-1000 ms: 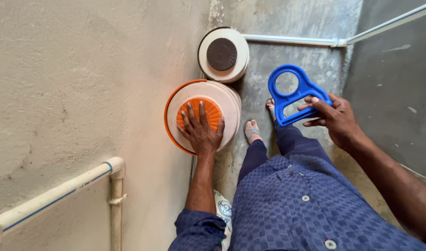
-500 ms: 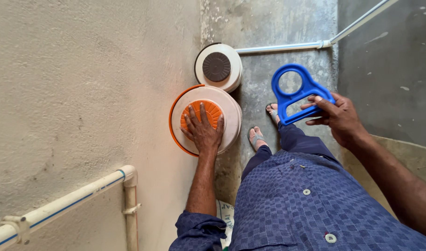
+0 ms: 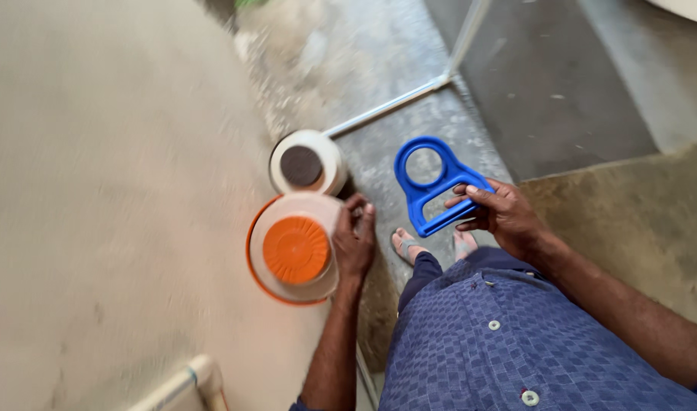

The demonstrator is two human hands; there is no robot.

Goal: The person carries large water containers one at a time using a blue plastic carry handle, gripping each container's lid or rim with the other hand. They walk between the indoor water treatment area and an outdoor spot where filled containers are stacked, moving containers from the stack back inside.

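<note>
My right hand grips a blue plastic handle tool with a round ring at its far end, held above the floor. My left hand curls over the right rim of a pale round filter housing with an orange rim; its ribbed orange cap now shows uncovered. A second white housing with a dark round cap sits just beyond it, against the wall.
A rough plaster wall fills the left. A white pipe runs along its lower part. A thin metal pipe crosses the concrete floor. My sandalled feet and blue checked clothing are below.
My left hand slid off the orange cap to the housing's right rim. The view swung and blurred; the blue tool stays in my right hand.
</note>
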